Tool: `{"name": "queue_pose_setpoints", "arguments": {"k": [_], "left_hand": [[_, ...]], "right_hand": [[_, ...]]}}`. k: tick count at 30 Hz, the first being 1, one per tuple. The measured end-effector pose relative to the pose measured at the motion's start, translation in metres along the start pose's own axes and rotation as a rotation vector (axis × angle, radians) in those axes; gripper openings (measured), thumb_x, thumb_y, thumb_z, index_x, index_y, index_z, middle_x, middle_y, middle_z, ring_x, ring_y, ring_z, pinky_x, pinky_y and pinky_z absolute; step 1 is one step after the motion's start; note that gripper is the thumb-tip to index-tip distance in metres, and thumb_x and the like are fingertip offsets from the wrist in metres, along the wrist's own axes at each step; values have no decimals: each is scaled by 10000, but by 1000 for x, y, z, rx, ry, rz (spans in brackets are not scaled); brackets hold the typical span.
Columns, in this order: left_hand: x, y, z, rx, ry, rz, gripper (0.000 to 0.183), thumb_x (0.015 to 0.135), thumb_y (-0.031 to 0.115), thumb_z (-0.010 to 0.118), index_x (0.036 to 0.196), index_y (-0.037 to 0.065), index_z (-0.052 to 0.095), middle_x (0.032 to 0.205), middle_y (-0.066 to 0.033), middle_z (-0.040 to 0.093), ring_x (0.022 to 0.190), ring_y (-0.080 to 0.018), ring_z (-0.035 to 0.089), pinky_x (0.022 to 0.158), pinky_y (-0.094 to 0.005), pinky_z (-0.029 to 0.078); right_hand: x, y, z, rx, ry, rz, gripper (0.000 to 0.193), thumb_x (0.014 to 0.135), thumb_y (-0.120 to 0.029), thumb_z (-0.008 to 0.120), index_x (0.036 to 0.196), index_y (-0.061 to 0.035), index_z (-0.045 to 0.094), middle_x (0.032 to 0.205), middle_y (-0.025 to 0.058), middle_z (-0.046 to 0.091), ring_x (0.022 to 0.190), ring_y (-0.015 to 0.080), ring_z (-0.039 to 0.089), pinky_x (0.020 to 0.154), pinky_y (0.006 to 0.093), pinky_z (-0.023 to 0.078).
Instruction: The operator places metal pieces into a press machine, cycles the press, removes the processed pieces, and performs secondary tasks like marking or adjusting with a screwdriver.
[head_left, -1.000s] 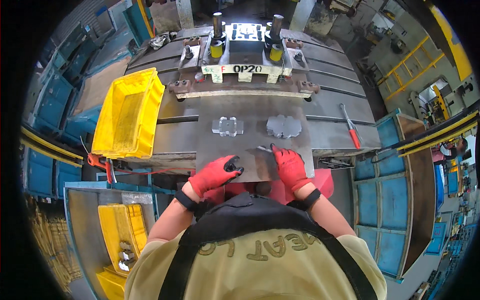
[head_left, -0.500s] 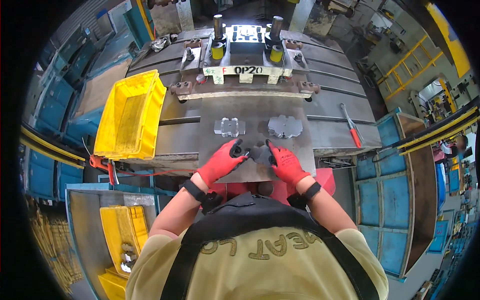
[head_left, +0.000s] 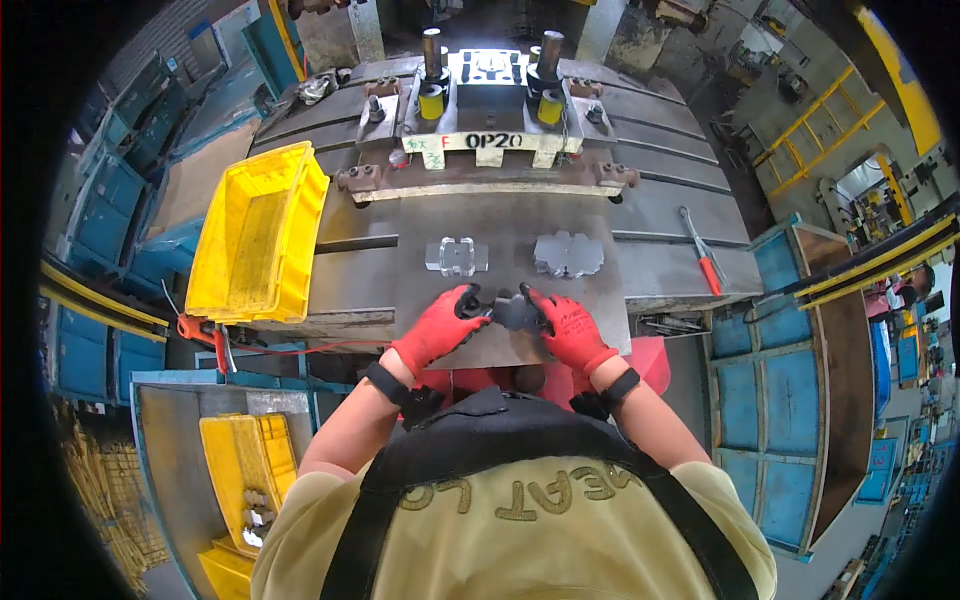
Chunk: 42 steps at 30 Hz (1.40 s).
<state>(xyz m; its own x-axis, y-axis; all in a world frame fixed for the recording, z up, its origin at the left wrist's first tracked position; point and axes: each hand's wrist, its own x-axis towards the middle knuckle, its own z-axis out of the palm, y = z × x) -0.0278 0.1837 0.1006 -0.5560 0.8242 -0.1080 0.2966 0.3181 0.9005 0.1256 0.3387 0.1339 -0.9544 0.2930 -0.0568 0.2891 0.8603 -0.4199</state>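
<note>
My left hand (head_left: 440, 327), in a red glove with dark fingertips, is closed at the left end of a small grey metal plate (head_left: 516, 314). On the plate's right side, my right hand (head_left: 572, 331), gloved alike, pinches the edge. The plate has an uneven outline and is just above or on the near part of the steel table (head_left: 500, 215); which, I cannot tell. Beyond my left hand lies a shiny metal part (head_left: 457, 257) with a raised frame-like middle. A stack of grey notched plates (head_left: 568, 254) lies beyond my right hand.
A press die (head_left: 490, 95) with two upright posts stands at the back. To the left is a tilted yellow bin (head_left: 250, 230); red-handled pliers (head_left: 706, 262) lie at right. An orange-handled tool (head_left: 205, 330) hangs by the left edge. Blue carts (head_left: 765, 390) flank the table.
My fingers have come in closer around the small plate, and both hands now grip it. The plate has shifted slightly. The parts on the table have stayed in place.
</note>
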Motion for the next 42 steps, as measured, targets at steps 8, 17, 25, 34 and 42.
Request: {"name": "queue_pose_setpoints", "arguments": {"k": [8,17,25,34,42], "left_hand": [[-3,28,1,-1288,-461,-306,340,850,231,403,1116,20,418,1039,-101,511,931,-194,511,794,-294,423],[0,89,-8,-1102,-256,-137,388,833,366,407,980,17,494,920,-114,557,795,-192,560,692,-301,463],[2,77,-6,-862,-40,8,264,820,237,472,902,-8,524,759,-69,557,666,-123,536,621,-279,458],[2,56,-9,-647,-12,110,224,791,149,466,913,-24,538,773,-43,563,713,-80,474,653,-236,393],[-12,85,-30,-537,-220,133,291,739,7,493,1029,-6,481,926,-31,545,811,-93,485,759,-232,386]], "right_hand": [[-10,-12,-11,269,353,-300,564,597,-14,530,1143,-80,408,915,137,513,850,312,471,756,371,380],[-6,-14,-35,1308,409,-51,356,765,-123,523,1098,-27,438,1041,64,507,935,180,490,800,288,397],[-20,-33,-63,1501,155,182,241,813,-143,447,981,14,519,873,77,558,769,144,541,705,278,441],[-21,-15,-50,893,284,-29,168,767,-91,472,873,13,552,724,32,536,646,104,488,620,224,407],[-27,-16,-52,1248,153,292,179,743,-117,513,851,18,562,590,1,493,574,89,431,550,238,385]]}}
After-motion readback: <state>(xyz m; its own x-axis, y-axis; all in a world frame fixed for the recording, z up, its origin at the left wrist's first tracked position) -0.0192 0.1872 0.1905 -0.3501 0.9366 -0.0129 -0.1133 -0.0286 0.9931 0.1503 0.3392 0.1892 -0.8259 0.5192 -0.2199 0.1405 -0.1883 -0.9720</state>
